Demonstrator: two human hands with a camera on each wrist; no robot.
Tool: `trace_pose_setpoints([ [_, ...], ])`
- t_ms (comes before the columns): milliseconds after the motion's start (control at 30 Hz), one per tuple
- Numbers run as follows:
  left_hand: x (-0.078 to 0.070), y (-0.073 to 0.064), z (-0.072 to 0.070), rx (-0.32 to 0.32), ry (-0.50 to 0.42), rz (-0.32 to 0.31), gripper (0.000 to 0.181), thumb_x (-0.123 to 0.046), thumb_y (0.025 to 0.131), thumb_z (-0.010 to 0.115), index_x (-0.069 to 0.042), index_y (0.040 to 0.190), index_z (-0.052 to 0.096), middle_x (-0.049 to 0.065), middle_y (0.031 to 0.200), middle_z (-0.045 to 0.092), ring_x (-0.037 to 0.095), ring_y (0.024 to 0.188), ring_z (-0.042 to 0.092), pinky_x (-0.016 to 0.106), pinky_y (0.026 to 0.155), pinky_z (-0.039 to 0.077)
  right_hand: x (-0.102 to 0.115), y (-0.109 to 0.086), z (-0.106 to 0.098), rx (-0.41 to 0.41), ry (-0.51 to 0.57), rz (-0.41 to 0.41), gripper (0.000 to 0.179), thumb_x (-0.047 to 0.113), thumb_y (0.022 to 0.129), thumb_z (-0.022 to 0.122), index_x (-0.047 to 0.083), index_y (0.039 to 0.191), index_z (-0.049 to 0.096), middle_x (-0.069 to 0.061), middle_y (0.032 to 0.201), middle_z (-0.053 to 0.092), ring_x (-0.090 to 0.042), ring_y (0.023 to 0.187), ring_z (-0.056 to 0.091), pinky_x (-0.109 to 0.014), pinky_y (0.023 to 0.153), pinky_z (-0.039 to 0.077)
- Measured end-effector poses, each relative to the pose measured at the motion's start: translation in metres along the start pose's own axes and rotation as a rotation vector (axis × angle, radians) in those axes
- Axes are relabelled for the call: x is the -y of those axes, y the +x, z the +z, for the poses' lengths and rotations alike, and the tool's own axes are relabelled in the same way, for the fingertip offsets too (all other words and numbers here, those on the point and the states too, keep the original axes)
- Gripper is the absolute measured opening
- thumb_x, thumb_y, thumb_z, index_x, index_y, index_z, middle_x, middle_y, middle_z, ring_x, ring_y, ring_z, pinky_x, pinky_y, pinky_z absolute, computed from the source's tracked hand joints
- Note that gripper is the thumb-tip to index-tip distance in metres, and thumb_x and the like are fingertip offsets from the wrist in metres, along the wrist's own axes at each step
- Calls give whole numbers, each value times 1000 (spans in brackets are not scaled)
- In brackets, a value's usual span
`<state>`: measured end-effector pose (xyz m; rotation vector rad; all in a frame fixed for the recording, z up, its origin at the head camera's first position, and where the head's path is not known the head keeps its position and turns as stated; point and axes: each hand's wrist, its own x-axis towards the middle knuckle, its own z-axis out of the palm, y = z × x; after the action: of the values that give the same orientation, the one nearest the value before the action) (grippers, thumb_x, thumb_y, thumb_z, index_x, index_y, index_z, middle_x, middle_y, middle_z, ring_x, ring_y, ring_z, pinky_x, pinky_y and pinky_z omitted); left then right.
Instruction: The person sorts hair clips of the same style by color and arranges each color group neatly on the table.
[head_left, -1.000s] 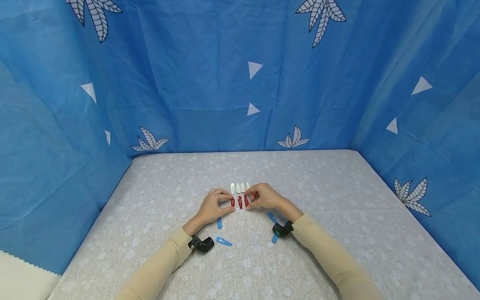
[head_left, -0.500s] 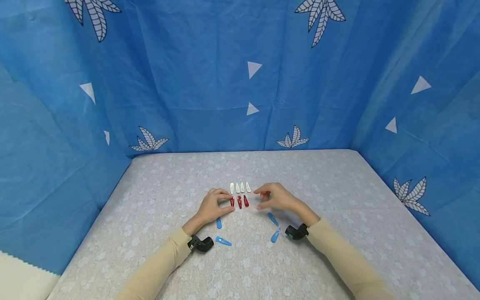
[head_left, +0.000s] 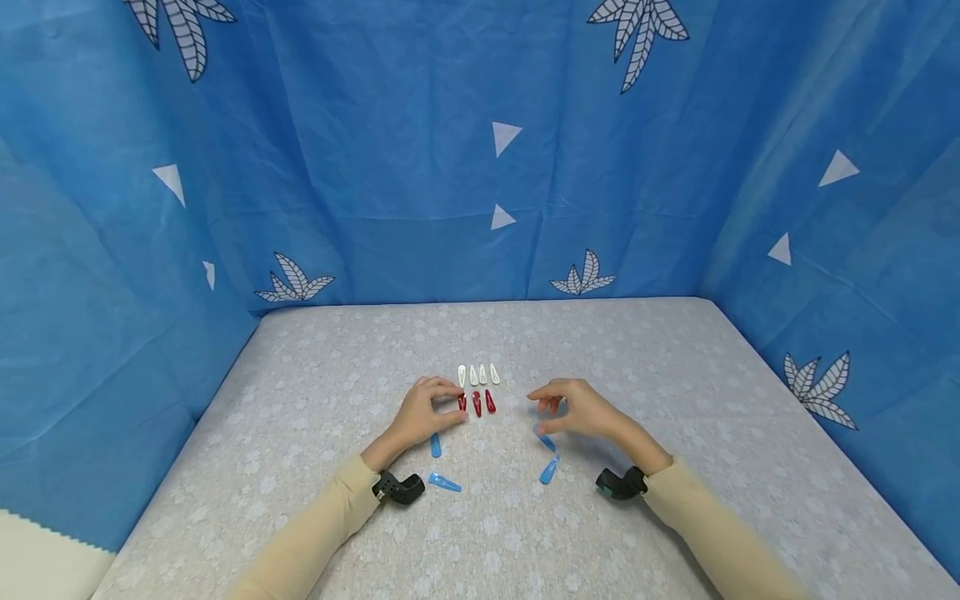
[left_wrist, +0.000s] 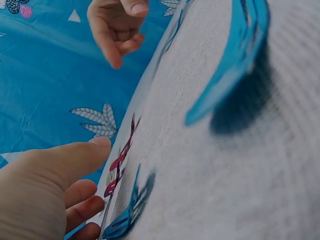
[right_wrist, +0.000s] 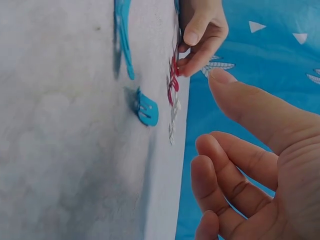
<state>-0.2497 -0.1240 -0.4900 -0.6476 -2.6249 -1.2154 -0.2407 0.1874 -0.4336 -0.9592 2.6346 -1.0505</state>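
In the head view, my left hand (head_left: 422, 412) has its index finger and thumb at the two ends of the leftmost red snap hair clip (head_left: 462, 403), pinching it lengthwise on the table. Two more red hair clips stand beside it, the middle one (head_left: 477, 403) and the right one (head_left: 490, 402), forming a row. My right hand (head_left: 582, 408) hovers to the right of the row, fingers loosely bent and apart, holding nothing. Its thumb overlaps the upper end of a blue hair clip (head_left: 547, 442). The right wrist view also shows nothing in the right hand (right_wrist: 260, 170).
Behind the red row, several white hair clips (head_left: 483, 374) form another row. Nearer the front lie blue hair clips: one by the left wrist (head_left: 436, 445), one lower (head_left: 446, 482), and one at right (head_left: 549, 469). Patterned cloth covers the table (head_left: 480, 542); a blue curtain (head_left: 420, 167) surrounds it.
My right hand has let go of the rightmost red hair clip and moved right, over the blue clips. My left hand has stayed at the leftmost red clip.
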Motion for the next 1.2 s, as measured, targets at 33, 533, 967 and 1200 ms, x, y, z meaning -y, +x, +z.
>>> trace_pose_setpoints([
  [33,0,0,0,-1,0,0,40,-29,76,83,-9,110,75,3,109,70,22,105,57,42,91,46,0,-2,0,-2,1,2,50,20,79,82,-1,122,67,-10,98,69,-23,86,62,-37,76,55],
  [533,-17,-24,-26,65,-33,8,46,-26,77,83,-6,116,71,5,112,68,23,102,60,37,85,51,-14,-17,4,26,39,6,57,25,77,83,1,126,64,-5,100,68,-14,87,61,-26,76,52],
  [967,-22,-53,-38,107,-31,-25,52,-24,73,85,-3,119,69,6,114,67,25,105,61,42,91,53,-18,-23,8,78,96,8,58,20,76,84,2,127,63,-6,102,67,-16,89,60,-26,79,52],
  [1200,-19,-61,-33,94,52,-32,52,-28,72,86,-6,117,71,4,118,65,26,113,59,43,92,50,-20,-21,11,77,91,0,56,20,76,84,4,126,65,-3,99,65,-16,88,57,-25,75,49],
])
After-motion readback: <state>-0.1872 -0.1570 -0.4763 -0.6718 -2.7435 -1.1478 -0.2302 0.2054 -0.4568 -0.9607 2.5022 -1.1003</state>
